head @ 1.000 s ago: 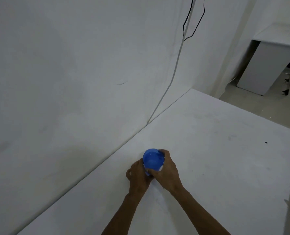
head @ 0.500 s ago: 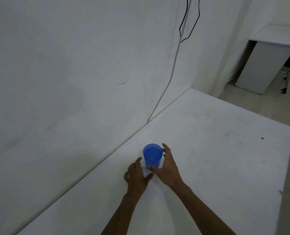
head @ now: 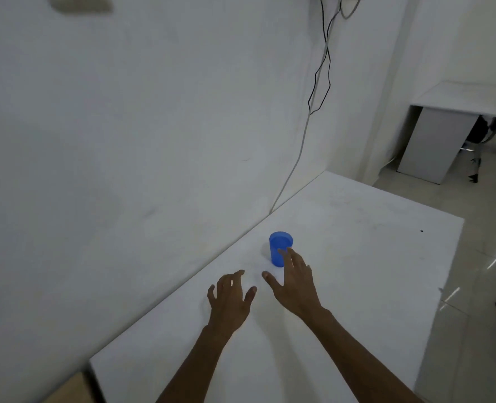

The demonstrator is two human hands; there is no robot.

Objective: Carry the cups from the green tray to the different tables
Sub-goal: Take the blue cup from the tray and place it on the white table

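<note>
A blue cup (head: 280,246) stands upright on the white table (head: 357,271), close to the wall. My right hand (head: 294,282) hovers just in front of the cup with its fingers spread, its fingertips overlapping the cup's lower right side; it holds nothing. My left hand (head: 231,298) is lower and to the left, fingers apart and empty, clear of the cup. The green tray is not in view.
A white wall (head: 139,141) runs along the table's left edge, with cables (head: 322,68) hanging down it. A second white desk (head: 450,117) stands at the far right, across a tiled floor (head: 488,271). The table's right edge drops off near there.
Both hands have let go of the blue cup and pulled back towards me with fingers spread. The cup stays standing on the table. The camera view has risen.
</note>
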